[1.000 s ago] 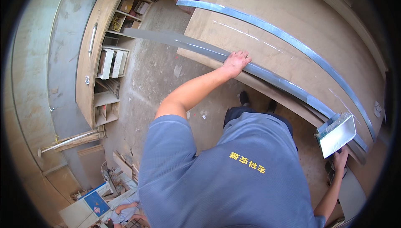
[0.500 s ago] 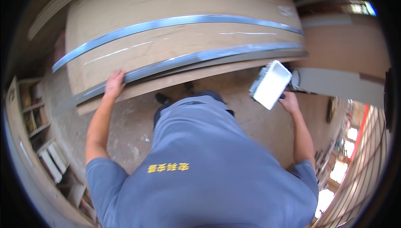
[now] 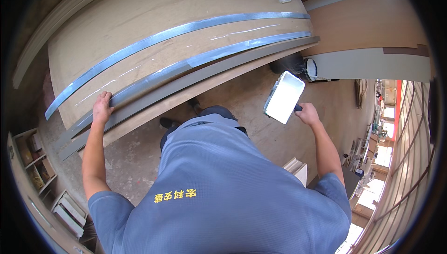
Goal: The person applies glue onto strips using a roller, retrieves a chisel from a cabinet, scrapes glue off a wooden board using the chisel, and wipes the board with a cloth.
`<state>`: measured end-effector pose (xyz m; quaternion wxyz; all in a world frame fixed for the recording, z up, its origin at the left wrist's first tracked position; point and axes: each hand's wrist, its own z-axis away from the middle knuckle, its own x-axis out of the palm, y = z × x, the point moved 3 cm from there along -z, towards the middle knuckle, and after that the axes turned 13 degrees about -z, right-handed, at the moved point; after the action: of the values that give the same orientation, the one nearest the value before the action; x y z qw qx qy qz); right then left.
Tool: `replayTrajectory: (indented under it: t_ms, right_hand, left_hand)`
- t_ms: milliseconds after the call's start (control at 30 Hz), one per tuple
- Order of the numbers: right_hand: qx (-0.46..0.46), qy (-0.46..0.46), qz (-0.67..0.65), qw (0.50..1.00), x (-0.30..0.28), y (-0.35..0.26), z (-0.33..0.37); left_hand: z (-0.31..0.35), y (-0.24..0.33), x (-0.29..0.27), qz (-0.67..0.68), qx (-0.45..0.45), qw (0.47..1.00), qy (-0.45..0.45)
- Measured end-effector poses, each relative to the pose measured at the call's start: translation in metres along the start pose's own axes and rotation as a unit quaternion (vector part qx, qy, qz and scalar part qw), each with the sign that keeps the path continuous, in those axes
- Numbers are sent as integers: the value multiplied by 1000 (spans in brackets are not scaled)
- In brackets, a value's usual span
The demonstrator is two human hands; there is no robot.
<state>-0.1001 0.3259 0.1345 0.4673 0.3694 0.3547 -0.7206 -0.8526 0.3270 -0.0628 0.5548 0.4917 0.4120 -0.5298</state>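
Observation:
My left hand [image 3: 103, 107] is closed over the near blue-faced strip [image 3: 163, 73], close to its left end. This long, narrow strip lies along the near side of a large brown board [image 3: 167, 7]. Just in front of it runs a grey strip [image 3: 209, 71]. A second blue-faced strip [image 3: 186, 28] lies farther back, with thin white streaks on the board between the two. Out to the right, my right hand [image 3: 308, 114] grips the dark handle of a white box-headed tool [image 3: 285, 96], held in the air above the floor. Its far edge looks smeared and dark.
A black bucket with a white-smeared inside [image 3: 311, 69] stands on the floor beyond the tool. Brown and pale panels [image 3: 363, 30] lie at the far right. Shelving with compartments [image 3: 35, 161] stands at left. Stacked pale pieces [image 3: 296, 170] show by my right side.
My view has turned and sharpened. The grey strip now shows more fully in front of the near blue-faced one. The tool is still in my right hand, its white face still in view.

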Motion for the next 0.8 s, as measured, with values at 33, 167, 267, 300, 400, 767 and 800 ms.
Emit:
replayTrajectory:
  t_ms: [33, 167, 267, 300, 400, 767, 800]
  right_hand:
    - [2, 0, -1, 1000, 0, 0, 2]
    - [15, 7, 2, 1000, 1, -2, 4]
    - [9, 0, 28, 1000, 1, 2, -1]
    - [4, -6, 34, 999, 2, 3, -2]
    - [14, -7, 47, 999, 1, 3, -2]
    - [34, -14, 61, 997, 0, 7, 0]
    - [35, -10, 58, 998, 2, 9, -1]
  left_hand:
    - [-1, 0, 0, -1, 2, 1000, -1]
    - [-15, -21, 2, 60, -1, 997, -53]
    - [-28, -40, -9, 123, 27, 989, -80]
    - [-32, -49, -14, 125, 31, 989, -77]
    - [-46, -60, -39, 142, 44, 984, -102]
    - [-105, 27, -111, 99, 59, 972, -205]
    - [-108, 37, -109, 105, 74, 957, -260]
